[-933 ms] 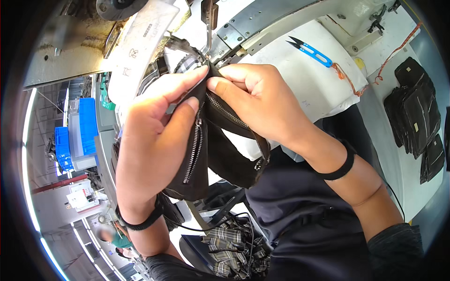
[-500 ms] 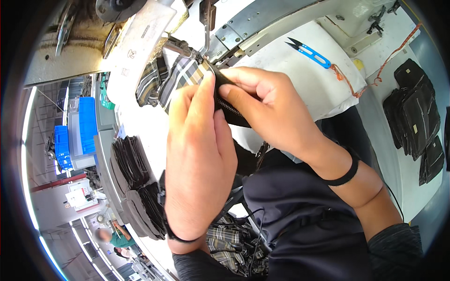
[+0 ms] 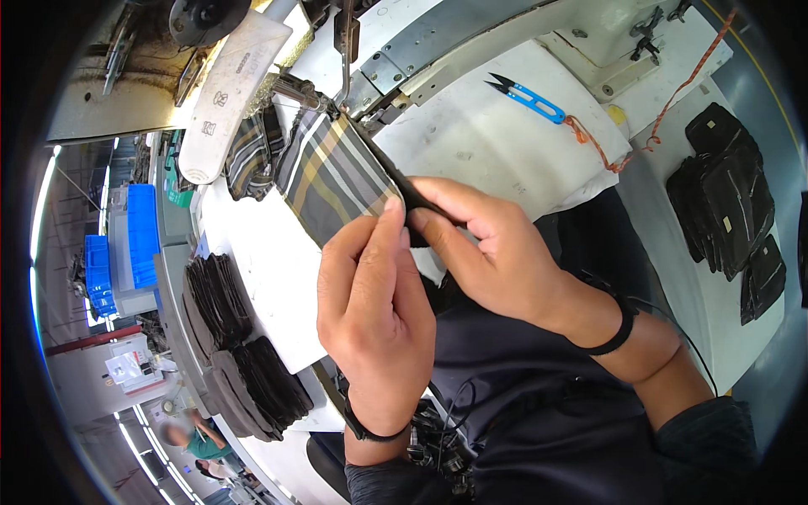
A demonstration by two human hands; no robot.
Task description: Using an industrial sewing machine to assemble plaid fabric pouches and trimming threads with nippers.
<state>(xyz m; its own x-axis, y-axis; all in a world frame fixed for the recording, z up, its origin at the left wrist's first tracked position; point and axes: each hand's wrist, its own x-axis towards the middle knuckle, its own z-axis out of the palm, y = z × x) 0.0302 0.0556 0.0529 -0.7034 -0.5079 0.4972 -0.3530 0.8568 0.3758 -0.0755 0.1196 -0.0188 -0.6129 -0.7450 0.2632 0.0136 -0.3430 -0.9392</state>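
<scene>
A plaid fabric piece (image 3: pixel 332 172) in grey, yellow and white stretches from the sewing machine's needle area (image 3: pixel 337 108) toward me. Along its right side runs a dark fabric edge (image 3: pixel 383 156). At the near corner, my left hand (image 3: pixel 379 311) pinches the plaid fabric between thumb and fingertips. My right hand (image 3: pixel 501 257) grips the dark fabric right beside it, thumb on top. The two hands' fingertips almost touch. More bunched plaid cloth (image 3: pixel 248 160) lies left of the piece, partly under the pale machine arm (image 3: pixel 231 97).
Blue thread snips (image 3: pixel 539 104) on an orange cord (image 3: pixel 593 147) lie on the white work surface at right. Dark fabric pieces are stacked at left (image 3: pixel 215 299) and far right (image 3: pixel 728 198). Blue bins (image 3: pixel 141 227) and a person in green (image 3: pixel 204 442) are farther left.
Both hands have slid nearer to me along the fabric, away from the needle, uncovering more plaid. The zipper teeth seen earlier between my hands no longer show. The view has shifted slightly.
</scene>
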